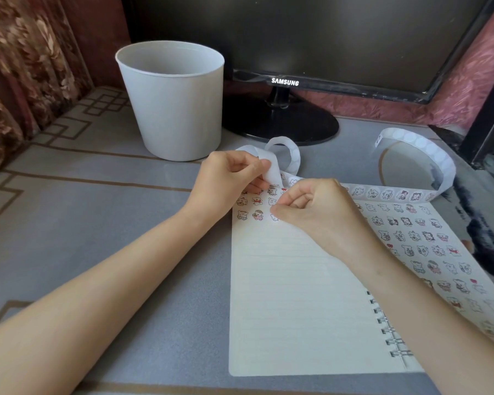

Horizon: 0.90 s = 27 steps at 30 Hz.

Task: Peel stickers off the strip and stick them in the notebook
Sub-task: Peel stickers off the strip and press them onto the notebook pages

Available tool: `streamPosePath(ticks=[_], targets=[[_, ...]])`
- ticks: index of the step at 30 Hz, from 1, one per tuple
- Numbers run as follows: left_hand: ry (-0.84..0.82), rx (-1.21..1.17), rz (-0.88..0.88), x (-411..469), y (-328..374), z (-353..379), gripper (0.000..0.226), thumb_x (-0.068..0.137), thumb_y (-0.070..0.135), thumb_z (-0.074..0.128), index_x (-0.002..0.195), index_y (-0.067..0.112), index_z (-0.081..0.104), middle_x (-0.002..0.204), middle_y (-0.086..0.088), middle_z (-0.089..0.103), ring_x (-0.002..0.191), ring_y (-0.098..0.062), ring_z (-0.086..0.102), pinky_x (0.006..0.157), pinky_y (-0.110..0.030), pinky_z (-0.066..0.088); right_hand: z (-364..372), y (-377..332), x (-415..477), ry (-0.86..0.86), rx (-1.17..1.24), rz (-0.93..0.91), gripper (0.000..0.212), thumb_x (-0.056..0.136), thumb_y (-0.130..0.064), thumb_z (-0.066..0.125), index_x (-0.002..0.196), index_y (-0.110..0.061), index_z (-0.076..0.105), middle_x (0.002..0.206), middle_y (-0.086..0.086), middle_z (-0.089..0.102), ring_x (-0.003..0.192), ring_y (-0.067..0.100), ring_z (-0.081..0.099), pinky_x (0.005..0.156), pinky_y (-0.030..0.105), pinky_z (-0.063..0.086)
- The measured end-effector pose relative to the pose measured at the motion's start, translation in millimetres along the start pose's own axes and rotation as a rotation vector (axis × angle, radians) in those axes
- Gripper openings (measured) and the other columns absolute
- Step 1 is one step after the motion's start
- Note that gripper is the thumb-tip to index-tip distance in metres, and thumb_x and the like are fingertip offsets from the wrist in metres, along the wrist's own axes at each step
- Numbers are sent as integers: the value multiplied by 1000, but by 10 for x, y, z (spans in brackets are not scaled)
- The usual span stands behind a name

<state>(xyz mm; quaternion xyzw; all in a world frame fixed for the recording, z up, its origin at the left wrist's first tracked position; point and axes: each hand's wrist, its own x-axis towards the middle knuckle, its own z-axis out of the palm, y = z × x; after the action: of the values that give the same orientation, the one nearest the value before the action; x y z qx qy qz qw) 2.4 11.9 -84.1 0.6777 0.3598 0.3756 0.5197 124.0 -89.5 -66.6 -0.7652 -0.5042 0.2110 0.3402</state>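
Left hand point(234, 178): held at the far left corner of the notebook, fingers curled; the bare end of the strip is pinched between thumb and fingertips.
Right hand point(317, 212): laid over the far edge of the left page, fingers curled in, thumb and forefinger tips brought together just beside the left hand; whether anything is pinched between them cannot be told.
Strip point(388, 193): stretched along the far edge of the notebook, from a wide loop on the table at far right to the hands; small printed stickers are carried on the part right of the right hand, and the bare part is curled into a small loop beyond the left hand.
Notebook point(291, 280): spiral-bound, laid open on the table at near right.
Stickers point(257, 208): set in short rows at the far edge of the lined left page; the right page is covered with more.
Table point(83, 223): grey, with brown line patterns at the left.
Bucket point(171, 101): white, stood upright on the table, far and left of the hands.
Monitor point(297, 38): dark, stood at the far side on a round black foot.
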Motion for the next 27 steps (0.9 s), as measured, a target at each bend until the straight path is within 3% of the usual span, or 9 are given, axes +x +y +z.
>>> streamPosePath(ticks=[5, 9, 15, 22, 27], targets=[[-4, -5, -10, -1, 0, -4, 20, 89, 20, 64, 76, 6, 71, 73, -10, 73, 76, -26, 71, 82, -34, 57, -46, 11, 31, -6, -12, -14, 16, 78, -24, 76, 84, -21, 61, 64, -10, 61, 53, -4, 51, 49, 9, 35], [-3, -5, -13, -6, 7, -4, 20, 89, 19, 64, 77, 5, 71, 74, -10, 73, 76, -25, 71, 81, -31, 57, -72, 48, 53, 0, 20, -19, 15, 79, -20, 75, 79, -20, 60, 61, -8, 59, 48, -8, 50, 48, 7, 35], [-5, 0, -15, -3, 2, -5, 20, 89, 20, 64, 77, 5, 71, 74, -10, 73, 77, -25, 71, 82, -33, 57, -68, 52, 40, -28, 58, 3, 27, 71, -32, 81, 84, -18, 62, 70, -10, 55, 58, 0, 49, 57, 18, 36], [-5, 0, -22, -5, 7, -3, 19, 89, 20, 64, 76, 6, 71, 74, -11, 73, 77, -25, 71, 82, -34, 57, -75, 66, 60, -31, 18, -22, 15, 79, -23, 75, 80, -20, 61, 66, -10, 56, 50, -4, 49, 54, 16, 35], [-3, -3, -17, -3, 8, -7, 19, 89, 19, 64, 76, 7, 71, 74, -11, 73, 76, -26, 71, 82, -35, 57, -62, 51, 16, -58, 4, 4, 33, 67, -36, 83, 87, -21, 61, 78, -9, 57, 67, 3, 52, 60, 20, 38]])
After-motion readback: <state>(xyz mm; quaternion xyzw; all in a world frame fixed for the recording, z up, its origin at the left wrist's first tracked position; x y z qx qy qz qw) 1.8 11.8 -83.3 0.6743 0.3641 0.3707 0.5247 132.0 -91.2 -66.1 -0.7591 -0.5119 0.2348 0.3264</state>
